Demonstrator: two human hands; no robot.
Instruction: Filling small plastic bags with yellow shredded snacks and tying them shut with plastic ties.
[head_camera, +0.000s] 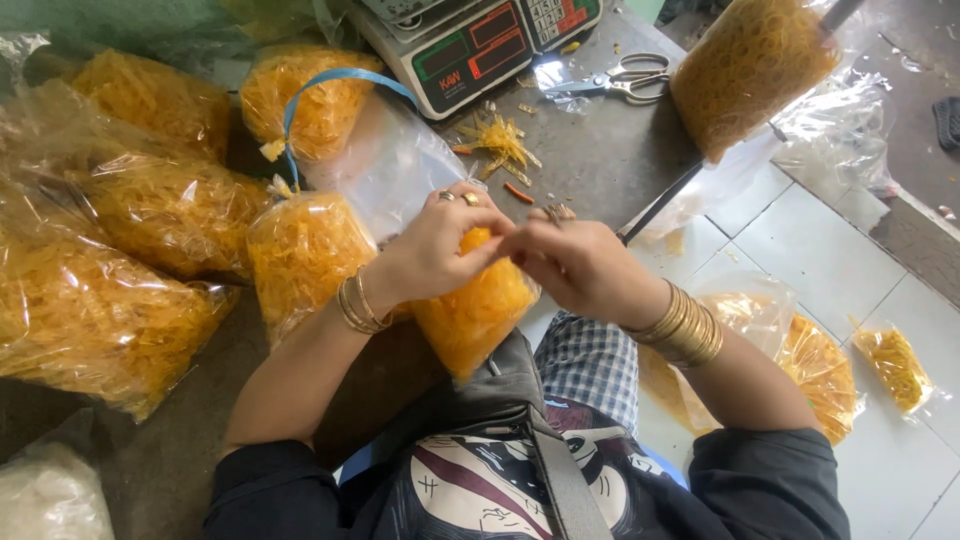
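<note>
Both hands meet over a clear plastic bag of yellow rubber bands (475, 310) that stands upright against the person's lap at the near edge of the grey table (600, 160). The left hand (435, 250) is closed around the bag's gathered top, fingers curled over it and thumb pressing toward the right. The right hand (575, 265) is closed too, its fingertips pinching the same bunched neck of plastic just beside the left thumb, so the two hands touch. Both wrists carry gold bangles, and rings show on the left fingers.

Just left of the held bag lies another filled bag (300, 255), its neck tied. Behind it sits a bag with a blue ribbon (335, 80) looped over its top, and an empty clear bag (395, 165) lies flat between that and the hands. More large filled bags (110, 300) are piled along the left of the table.

At the far edge stands a digital weighing scale (470, 45), with scissors (620, 80) just to its right and a scatter of loose rubber bands (500, 140) in front of it. A big bag of darker bands (750, 65) leans at the table's right end. On the white tiled floor (830, 260) to the right lie two more bags, one large (815, 365) and one small (895, 365).
</note>
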